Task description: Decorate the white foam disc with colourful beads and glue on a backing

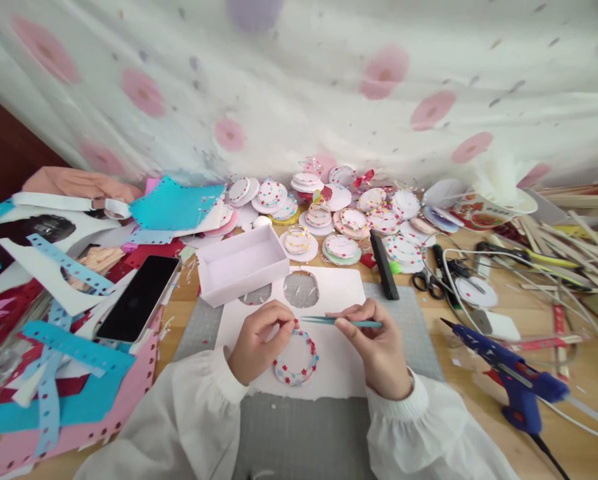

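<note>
My left hand is closed in a pinch at the upper left of a round ring trimmed with red stars and pale blue bits. The fingers hide part of that ring. In my right hand is a pair of teal tweezers, their tips pointing left, close to the left fingertips and the ring's top edge. Beneath both hands lies a white sheet of card with round holes cut in it, resting on a grey cutting mat.
An open white box stands behind the card, before several decorated discs. A phone lies left among coloured scraps. To the right are a blue glue gun, scissors, a black bar and cables.
</note>
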`<action>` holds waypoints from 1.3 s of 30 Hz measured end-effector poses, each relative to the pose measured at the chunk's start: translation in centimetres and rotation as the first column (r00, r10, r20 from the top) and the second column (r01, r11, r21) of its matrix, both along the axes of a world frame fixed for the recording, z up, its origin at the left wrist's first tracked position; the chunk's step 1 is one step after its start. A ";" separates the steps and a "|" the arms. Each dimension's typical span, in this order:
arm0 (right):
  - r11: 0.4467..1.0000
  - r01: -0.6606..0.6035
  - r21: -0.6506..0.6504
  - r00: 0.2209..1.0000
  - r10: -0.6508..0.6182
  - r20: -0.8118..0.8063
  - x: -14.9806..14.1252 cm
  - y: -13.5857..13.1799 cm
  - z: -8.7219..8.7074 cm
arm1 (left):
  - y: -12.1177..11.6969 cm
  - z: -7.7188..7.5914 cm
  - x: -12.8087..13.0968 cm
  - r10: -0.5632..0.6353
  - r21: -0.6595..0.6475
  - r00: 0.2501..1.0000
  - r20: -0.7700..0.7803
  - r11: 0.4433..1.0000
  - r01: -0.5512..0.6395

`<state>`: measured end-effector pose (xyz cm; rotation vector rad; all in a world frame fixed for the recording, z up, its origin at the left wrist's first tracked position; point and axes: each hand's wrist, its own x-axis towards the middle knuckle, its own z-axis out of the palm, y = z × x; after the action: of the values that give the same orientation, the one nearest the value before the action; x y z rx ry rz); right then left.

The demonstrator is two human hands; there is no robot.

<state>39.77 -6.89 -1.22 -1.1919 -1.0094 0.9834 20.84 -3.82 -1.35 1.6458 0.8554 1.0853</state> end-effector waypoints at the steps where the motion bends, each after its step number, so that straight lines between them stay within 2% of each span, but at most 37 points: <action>1: 1.000 -0.004 -0.007 1.000 0.004 -0.005 0.0 0.0 0.0 | 0.0 0.0 0.0 0.002 0.001 1.000 -0.002 1.000 -0.002; 22: 0.999 -0.027 -0.029 0.999 0.026 -0.021 -0.1 -0.3 0.0 | -0.2 -0.4 -0.2 -0.020 0.037 0.999 -0.029 0.999 0.021; 27: 0.997 0.040 0.065 0.999 -0.040 0.002 -0.2 -0.2 -0.3 | 0.2 -0.5 -0.2 0.017 0.029 0.999 -0.048 0.999 -0.016; 30: 0.963 0.163 0.214 0.982 -0.179 0.060 -0.4 -0.7 0.0 | 0.1 0.2 -0.3 0.082 0.026 0.996 -0.046 0.996 -0.081; 32: 0.906 0.210 0.367 0.936 -0.295 0.192 -0.5 -1.4 0.5 | -0.3 1.3 -0.2 0.109 0.013 0.993 -0.044 0.994 -0.108; 33: 0.876 0.181 0.447 0.893 -0.337 0.299 -0.5 -1.8 0.9 | -0.7 2.0 0.0 0.105 -0.003 0.994 -0.042 0.994 -0.105; 34: 0.850 0.113 0.515 0.830 -0.366 0.420 -0.6 -2.2 1.2 | -1.2 2.7 0.1 0.083 -0.027 0.996 -0.044 0.996 -0.084; 36: 0.799 -0.113 0.590 0.679 -0.371 0.633 -0.7 -3.2 1.7 | -2.3 4.2 0.7 0.024 -0.093 0.999 -0.031 0.995 -0.027; 38: 0.739 -0.315 0.596 0.563 -0.360 0.744 -1.2 -3.9 2.1 | -3.4 5.4 1.2 0.015 -0.183 1.000 -0.019 0.983 -0.018; 39: 0.721 -0.371 0.586 0.534 -0.350 0.769 -1.5 -4.3 2.3 | -3.8 5.8 1.4 0.027 -0.231 1.000 -0.013 0.973 -0.029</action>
<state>38.26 -11.14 1.03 -0.9479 -1.9684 -0.1748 22.26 -7.65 4.45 1.4495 0.9761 0.9587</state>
